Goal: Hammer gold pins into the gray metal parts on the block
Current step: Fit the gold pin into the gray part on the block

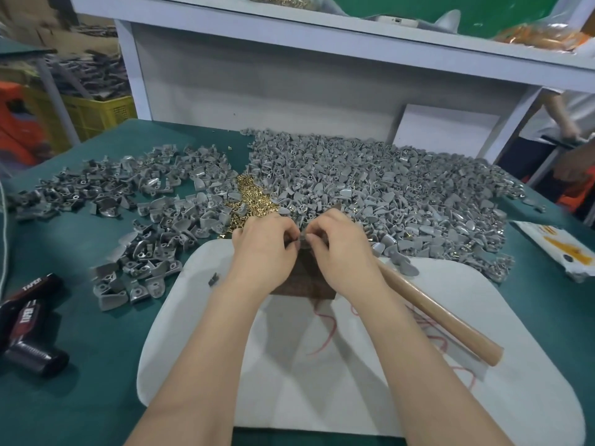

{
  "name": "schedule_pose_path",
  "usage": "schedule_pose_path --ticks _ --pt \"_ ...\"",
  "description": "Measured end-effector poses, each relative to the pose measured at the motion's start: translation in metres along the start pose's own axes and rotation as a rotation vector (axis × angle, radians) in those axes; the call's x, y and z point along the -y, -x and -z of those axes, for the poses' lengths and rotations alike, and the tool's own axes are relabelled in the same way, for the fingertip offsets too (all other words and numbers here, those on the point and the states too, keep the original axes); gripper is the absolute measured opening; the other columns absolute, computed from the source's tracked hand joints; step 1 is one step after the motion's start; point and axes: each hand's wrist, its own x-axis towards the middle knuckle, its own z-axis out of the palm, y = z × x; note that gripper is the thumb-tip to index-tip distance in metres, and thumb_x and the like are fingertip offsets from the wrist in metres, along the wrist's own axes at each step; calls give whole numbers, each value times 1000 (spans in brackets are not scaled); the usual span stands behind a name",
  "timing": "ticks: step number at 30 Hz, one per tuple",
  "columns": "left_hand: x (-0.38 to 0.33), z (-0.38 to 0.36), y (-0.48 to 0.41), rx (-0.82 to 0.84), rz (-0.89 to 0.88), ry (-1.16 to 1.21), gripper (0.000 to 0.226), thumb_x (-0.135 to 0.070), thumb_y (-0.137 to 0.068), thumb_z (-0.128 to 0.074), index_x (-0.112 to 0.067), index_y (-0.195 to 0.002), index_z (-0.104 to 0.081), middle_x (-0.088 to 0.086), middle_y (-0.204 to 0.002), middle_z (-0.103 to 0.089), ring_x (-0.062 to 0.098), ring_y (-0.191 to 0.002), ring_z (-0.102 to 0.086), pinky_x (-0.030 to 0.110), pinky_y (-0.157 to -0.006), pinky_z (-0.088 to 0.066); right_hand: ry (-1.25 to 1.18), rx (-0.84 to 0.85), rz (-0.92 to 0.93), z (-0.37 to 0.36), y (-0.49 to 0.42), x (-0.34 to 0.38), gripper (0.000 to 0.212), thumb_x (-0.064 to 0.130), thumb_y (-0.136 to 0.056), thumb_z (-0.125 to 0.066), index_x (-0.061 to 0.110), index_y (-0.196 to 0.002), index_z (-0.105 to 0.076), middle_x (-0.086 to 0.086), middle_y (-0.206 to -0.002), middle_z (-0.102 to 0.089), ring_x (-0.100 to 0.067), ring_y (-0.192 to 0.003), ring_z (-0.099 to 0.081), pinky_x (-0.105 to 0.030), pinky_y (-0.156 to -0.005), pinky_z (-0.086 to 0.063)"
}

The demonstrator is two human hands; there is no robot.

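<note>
**Hold.** Both hands meet above the far end of the block (302,284), a brown piece resting on the white pad (322,381). The left hand (264,249) and the right hand (341,249) have their fingers curled inward. The fingertips of both pinch one small gray metal part (302,240) between them, just over the block. The two-handed pinch appears intended to steady the part while a pin is seated in it before striking. Whether a pin already sits in the part cannot be told, because the fingers hide it.

**Tool.** The hammer (441,313) lies just right of the block, its wooden handle on the pad pointing toward the person. Its head is hidden behind the right hand. Neither hand holds it. This position probably keeps it within reach of the right hand.

**Stock.** The gold pins (254,197) form a loose pile just beyond the block, toward its left. A large heap of gray parts (402,188) spreads beyond and right of the block. A thinner scatter of parts (135,194) lies to its left.

**Obstructions.** Loose parts crowd the far edge of the block and the head end of the hammer, and they may foul the pick-up. Black tools (29,320) lie well left of the block and a printed packet (560,249) lies well right. Neither stands in the working path.
</note>
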Motion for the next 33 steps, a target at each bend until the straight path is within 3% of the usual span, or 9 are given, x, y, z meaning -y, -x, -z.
schedule_pose_path --ticks 5,10,24,29,33 --pt "1 -1 0 -10 4 13 9 -26 -90 -58 -28 -93 -66 -7 -103 -63 23 -110 -48 38 -93 -34 47 6 -20 -1 -2 3 9 10 -89 -56 8 -91 -64 -5 -98 -55 -24 -90 -54 -33 -82 -40" --pt "1 -3 0 -16 15 11 9 -28 -90 -58 -29 -94 -67 -7 -104 -64 24 -111 -47 37 -93 -31 44 11 -8 1 0 5 9 8 -89 -56 6 -91 -64 -6 -97 -56 -24 -89 -55 -36 -82 -41" --pt "0 -1 0 -3 -17 -14 12 -21 -90 -58 -24 -96 -68 -2 -106 -64 30 -109 -48 38 -92 -36 305 94 7 3 -9 13 9 10 -91 -52 13 -93 -59 -1 -96 -48 -24 -93 -55 -28 -73 -35" --pt "0 -1 1 -27 8 -1 9 -27 -89 -58 -28 -89 -67 -6 -101 -65 27 -108 -48 38 -91 -33 -46 42 -94 5 -4 0 15 12 -90 -57 12 -94 -71 -1 -97 -63 -19 -95 -57 -32 -88 -42" --pt "1 -3 0 -33 8 -7 8 -27 -89 -60 -28 -89 -67 -8 -100 -64 26 -108 -47 38 -91 -33 -293 -17 -226 8 -2 -9 18 9 -91 -56 12 -97 -73 -2 -94 -71 -18 -93 -64 -38 -91 -48"
